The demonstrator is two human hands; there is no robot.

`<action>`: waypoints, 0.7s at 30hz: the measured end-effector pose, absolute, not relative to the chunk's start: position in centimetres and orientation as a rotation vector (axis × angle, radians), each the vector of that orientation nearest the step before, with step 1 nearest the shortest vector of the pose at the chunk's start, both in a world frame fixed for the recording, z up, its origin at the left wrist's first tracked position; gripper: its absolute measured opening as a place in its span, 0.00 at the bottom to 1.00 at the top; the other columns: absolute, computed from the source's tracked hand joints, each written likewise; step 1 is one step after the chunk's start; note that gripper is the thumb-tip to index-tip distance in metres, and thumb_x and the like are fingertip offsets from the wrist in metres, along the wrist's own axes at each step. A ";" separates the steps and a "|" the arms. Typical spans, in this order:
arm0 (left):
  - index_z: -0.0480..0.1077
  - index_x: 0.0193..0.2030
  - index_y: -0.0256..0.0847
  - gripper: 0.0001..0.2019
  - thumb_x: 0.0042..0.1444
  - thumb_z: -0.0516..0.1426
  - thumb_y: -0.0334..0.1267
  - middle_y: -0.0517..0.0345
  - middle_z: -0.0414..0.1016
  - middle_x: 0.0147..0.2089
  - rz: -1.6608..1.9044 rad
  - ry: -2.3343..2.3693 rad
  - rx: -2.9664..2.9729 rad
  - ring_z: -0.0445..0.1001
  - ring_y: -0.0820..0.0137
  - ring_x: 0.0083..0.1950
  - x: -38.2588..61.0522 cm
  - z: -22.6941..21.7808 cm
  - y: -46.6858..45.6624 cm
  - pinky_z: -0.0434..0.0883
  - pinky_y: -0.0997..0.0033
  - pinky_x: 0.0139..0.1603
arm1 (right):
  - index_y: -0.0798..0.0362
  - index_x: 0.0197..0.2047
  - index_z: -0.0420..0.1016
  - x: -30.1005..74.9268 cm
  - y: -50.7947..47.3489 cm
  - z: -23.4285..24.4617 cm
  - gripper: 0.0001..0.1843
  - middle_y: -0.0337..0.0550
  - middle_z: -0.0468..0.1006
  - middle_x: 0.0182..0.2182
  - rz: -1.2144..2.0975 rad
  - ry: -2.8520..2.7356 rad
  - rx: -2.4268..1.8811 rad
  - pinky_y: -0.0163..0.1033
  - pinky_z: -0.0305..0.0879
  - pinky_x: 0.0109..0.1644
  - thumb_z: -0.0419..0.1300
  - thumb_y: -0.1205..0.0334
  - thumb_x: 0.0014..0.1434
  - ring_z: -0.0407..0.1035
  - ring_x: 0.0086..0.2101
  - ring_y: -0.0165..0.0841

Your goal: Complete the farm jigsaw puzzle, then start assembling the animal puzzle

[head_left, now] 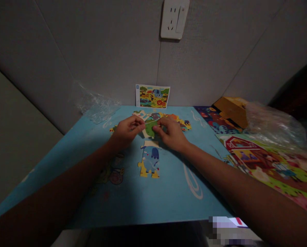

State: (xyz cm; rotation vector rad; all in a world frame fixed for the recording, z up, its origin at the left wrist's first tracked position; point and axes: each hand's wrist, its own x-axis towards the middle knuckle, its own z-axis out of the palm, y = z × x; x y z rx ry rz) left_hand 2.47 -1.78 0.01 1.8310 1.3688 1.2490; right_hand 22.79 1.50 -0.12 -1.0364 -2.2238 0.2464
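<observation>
Between my two hands is a green and cream puzzle piece (150,128), raised a little over the table. My left hand (127,130) pinches its left edge with thumb and fingers. On the right edge, my right hand (170,132) has the same piece between thumb and fingers. Just below the hands lie joined puzzle pieces showing a blue elephant (150,159), flat on the table. Behind the hands is a heap of loose puzzle pieces (177,120), partly covered by my right hand. A small picture card (152,96) of the animal scene leans upright on the wall.
The blue table (168,202) meets a grey wall with a socket (174,19). Clear plastic wrap (99,104) lies at the back left. To the right are a farm picture board (274,168), an orange box (232,109) and another plastic bag (276,125).
</observation>
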 end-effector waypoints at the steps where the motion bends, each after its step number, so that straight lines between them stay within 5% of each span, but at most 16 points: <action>1: 0.73 0.40 0.40 0.11 0.55 0.57 0.45 0.54 0.77 0.37 1.252 1.504 1.874 0.76 0.65 0.39 2.0 0.2 -1.6 0.74 0.66 0.41 | 0.53 0.32 0.75 23.2 2.0 -0.2 0.14 0.48 0.76 0.34 0.158 -2.189 -1.121 0.45 0.57 0.45 0.55 0.55 0.63 0.65 0.40 0.42; 6: 0.74 0.52 0.36 0.19 0.57 0.52 0.38 0.43 0.77 0.49 0.986 2.251 1.982 0.73 0.53 0.53 -1.0 0.2 -0.3 0.66 0.52 0.60 | 0.54 0.36 0.79 25.2 4.5 -1.1 0.12 0.55 0.75 0.44 -0.064 -2.053 -1.483 0.50 0.57 0.45 0.59 0.55 0.59 0.62 0.46 0.50; 11: 0.73 0.57 0.33 0.35 0.53 0.55 0.61 0.29 0.69 0.58 0.468 2.454 1.922 0.63 0.35 0.61 -1.0 -0.5 -0.1 0.62 0.37 0.58 | 0.54 0.44 0.79 25.4 4.9 -1.8 0.17 0.58 0.72 0.46 -0.147 -1.975 -1.562 0.52 0.58 0.46 0.63 0.51 0.56 0.61 0.48 0.51; 14: 0.73 0.58 0.38 0.35 0.53 0.55 0.63 0.30 0.65 0.61 0.355 2.433 1.915 0.59 0.35 0.64 -0.5 -0.5 -0.4 0.61 0.36 0.58 | 0.54 0.51 0.77 25.2 4.5 -1.5 0.21 0.58 0.71 0.49 -0.168 -1.985 -1.537 0.53 0.58 0.48 0.64 0.54 0.55 0.61 0.50 0.52; 21: 0.75 0.54 0.43 0.28 0.50 0.60 0.56 0.37 0.67 0.60 0.439 2.391 1.863 0.60 0.39 0.64 -0.5 -0.5 0.0 0.62 0.40 0.58 | 0.52 0.45 0.79 24.2 2.8 -0.2 0.14 0.54 0.74 0.47 -0.056 -2.128 -1.304 0.51 0.57 0.50 0.58 0.58 0.60 0.64 0.49 0.49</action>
